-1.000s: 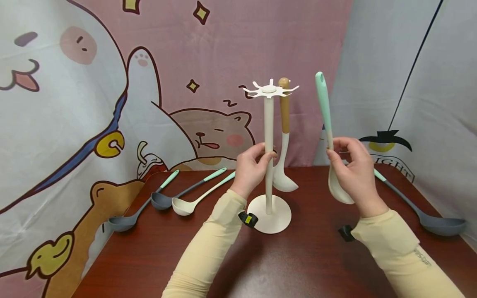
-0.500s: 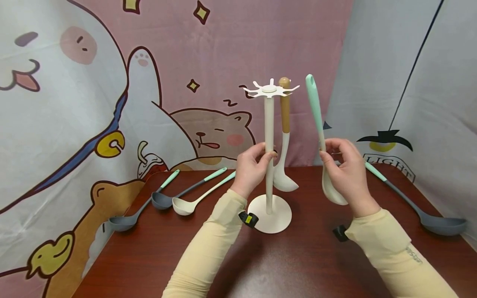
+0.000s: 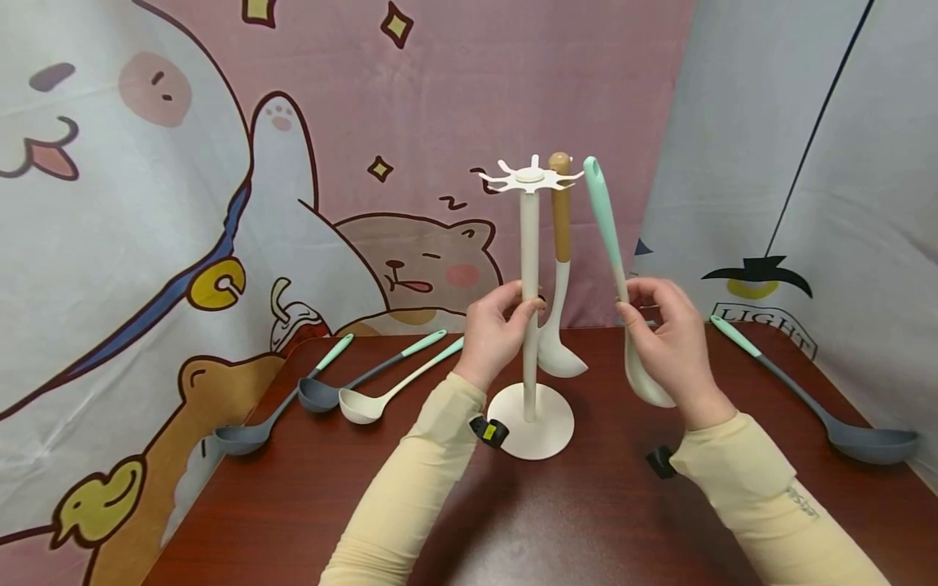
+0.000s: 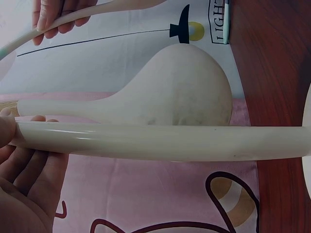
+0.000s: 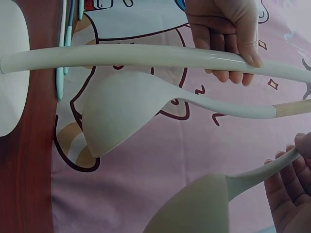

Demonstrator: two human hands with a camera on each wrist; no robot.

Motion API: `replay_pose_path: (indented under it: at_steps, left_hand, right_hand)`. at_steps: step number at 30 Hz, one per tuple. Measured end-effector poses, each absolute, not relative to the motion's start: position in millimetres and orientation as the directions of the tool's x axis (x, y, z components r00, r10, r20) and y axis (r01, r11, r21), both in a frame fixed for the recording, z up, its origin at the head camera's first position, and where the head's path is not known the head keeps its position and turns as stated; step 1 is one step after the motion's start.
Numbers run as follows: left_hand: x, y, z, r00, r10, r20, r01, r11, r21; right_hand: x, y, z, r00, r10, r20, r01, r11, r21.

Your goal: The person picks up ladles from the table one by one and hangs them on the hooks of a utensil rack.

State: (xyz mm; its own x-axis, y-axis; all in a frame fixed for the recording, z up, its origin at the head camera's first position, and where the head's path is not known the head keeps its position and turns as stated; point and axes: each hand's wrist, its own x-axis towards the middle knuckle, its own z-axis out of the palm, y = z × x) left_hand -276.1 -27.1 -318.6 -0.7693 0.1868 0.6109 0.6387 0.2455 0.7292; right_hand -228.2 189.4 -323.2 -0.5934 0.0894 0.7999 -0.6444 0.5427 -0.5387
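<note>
Ladle (image 3: 602, 207) and stand (image 3: 530, 236) are both upright or nearly so, the ladle off the tabletop (image 3: 586, 521) on the right of the stand, and the relation that matters most, I judge, is the one between the ladle's handle tip (image 3: 591, 167) and the nearest prong of the hook ring (image 3: 530, 175). In the head view the two are just beside each other at about the same height; whether they touch, or how they line up in depth, I cannot tell. The ladle's long axis runs up and leftward, so the pierced mint tip leans toward the ring while the white bowl sits low, outward of the pole. The right hand (image 3: 670, 342) is the nearer one to the ladle, pinching its white neck below the mint part. The left hand (image 3: 494, 334) grips the pole at mid-height, thumb and fingers around it. Counted out, there are two hands, one stand with one round base (image 3: 506, 439), and six ladles: the held one; one wooden-handled ladle (image 3: 561, 220) hanging at the far right side of the ring; three lying on the left, namely an outer grey ladle (image 3: 245, 439), an inner grey ladle (image 3: 318, 396) and a white ladle (image 3: 362, 407); and one far-right grey ladle (image 3: 872, 445). The prongs overlap too much for a sure count.
</note>
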Motion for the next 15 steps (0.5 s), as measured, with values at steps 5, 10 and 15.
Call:
replay_pose_path:
  at_steps: [5, 10, 15]
  left_hand:
    - [-276.7, -27.0, -318.5, -0.763, 0.190, 0.618, 0.646, 0.251, 0.721]
    - [-276.9, -27.0, -318.8, -0.761, 0.190, 0.620, 0.648, 0.250, 0.720]
    - [-276.7, -27.3, -318.9, -0.764, 0.185, 0.618, 0.645, 0.252, 0.721]
  right_hand:
    - [-229.0, 187.8, -324.6, -0.602, 0.080, 0.795, -0.648, 0.534, -0.544]
    - [-229.3, 185.2, -325.7, -0.608, 0.069, 0.791, -0.650, 0.528, -0.546]
    - [-228.5, 182.2, -325.7, -0.616, 0.058, 0.786, -0.653, 0.521, -0.550]
